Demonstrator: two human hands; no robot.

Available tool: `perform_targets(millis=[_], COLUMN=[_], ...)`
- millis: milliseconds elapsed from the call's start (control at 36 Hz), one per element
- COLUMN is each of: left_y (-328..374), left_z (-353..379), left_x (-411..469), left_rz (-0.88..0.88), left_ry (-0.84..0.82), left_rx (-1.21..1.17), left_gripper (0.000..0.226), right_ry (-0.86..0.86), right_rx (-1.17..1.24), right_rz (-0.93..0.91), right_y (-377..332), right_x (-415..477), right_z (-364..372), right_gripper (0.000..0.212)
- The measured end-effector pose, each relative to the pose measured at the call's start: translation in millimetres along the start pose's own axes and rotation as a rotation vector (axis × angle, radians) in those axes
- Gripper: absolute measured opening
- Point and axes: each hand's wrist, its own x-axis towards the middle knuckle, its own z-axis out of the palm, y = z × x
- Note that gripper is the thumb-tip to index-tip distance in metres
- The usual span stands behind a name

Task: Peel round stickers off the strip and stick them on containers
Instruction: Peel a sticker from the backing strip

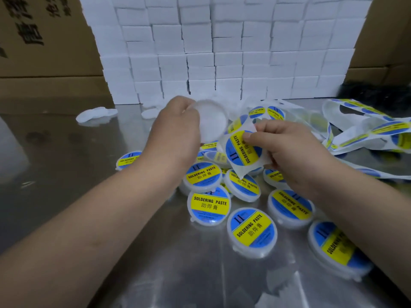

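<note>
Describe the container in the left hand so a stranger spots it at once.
Before the wall of white boxes, above the heap of labelled containers, the left hand holds one round container. Unlike its neighbours, it bears no sticker.

The round sticker (241, 151) at the centre is blue, crossed by a slanting yellow band with black lettering, and sits on white backing paper. The labelled containers (252, 232) nearer carry the same blue-and-yellow pattern on milky white plastic. Just left of the sticker, the unlabelled container (211, 121) is plain translucent white. The sticker strip (367, 133) to the right repeats blue-and-yellow rounds on white. The stacked boxes (222, 52) beyond are white, the cartons (33, 41) brown with black characters, and the table (66, 152) shiny silver-grey.
</note>
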Motion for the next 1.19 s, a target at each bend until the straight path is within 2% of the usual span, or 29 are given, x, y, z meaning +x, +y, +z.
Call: perform_targets(millis=[111,194,306,361,417,500,583,639,722,833,944,1000,1083,1194], left_y=[-3.7,-10.2,-11.6,-9.9,-8.2,-6.6,-8.3,-10.4,-9.1,-3.9,-2.0,-2.9,-5.7,-8.5], left_z=[-8.7,-10.8,-13.2,-15.2,-16.3,-15.4,-13.4,-11.7,-8.9,-12.0,-12.9,-10.9,-9.6,-8.9], left_x=[-6.4,-7.2,-12.0,-14.6,-16.8,-19.6,-20.3,-20.5,-23.5,-27.1,-28.2,-30.2,-31.8,-29.6], left_rz=[0.220,0.269,0.349,0.395,0.401,0.436,0.465,0.443,0.390,0.415,0.521,0.520,0.509,0.484], left_ry=[0.006,0.018,0.018,0.017,0.052,0.107,0.062,0.025,-0.012,0.034,0.025,0.007,-0.016,-0.041], left_rx=[0.169,0.267,0.355,0.395,0.409,0.423,0.411,0.387,0.337,0.287,0.463,0.551,0.603,0.610], left_gripper=[0.041,0.041,0.025,0.013,0.003,0.025,0.037,0.036,0.021,0.017,0.019,0.024,0.027,0.032], right_ry=[-0.070,-0.116,-0.101,-0.106,-0.112,-0.125,-0.148,-0.123,-0.075,-0.019,0.008,0.002,-0.019,-0.125], right_rx=[0.068,0.200,0.237,0.282,0.321,0.342,0.321,0.315,0.330,0.308,0.246,0.228,0.225,0.216], right_rz=[0.085,0.125,0.154,0.163,0.165,0.165,0.141,0.108,0.076,0.044,0.003,-0.021,-0.048,-0.058], right_y=[-1.7,-3.9,-3.1,-3.3,-2.4,-1.7,-2.0,-1.1,-0.4,0.7,2.3,2.6,1.6,-0.4], right_x=[-0.5,-1.2,1.7,1.8,1.8,0.8,-0.8,-0.6,-0.9,-1.3,-1.4,-1.8,-3.1,-7.2], right_z=[-2.4,-0.8,-1.3,-1.6,-1.9,-2.6,-2.9,-2.3,0.3,1.9,2.8,3.6,4.1,5.5], right_gripper=[0.007,0.006,0.019,0.009,0.016,0.009,0.009,0.012,0.017,0.019,0.021,0.022,0.026,0.021])
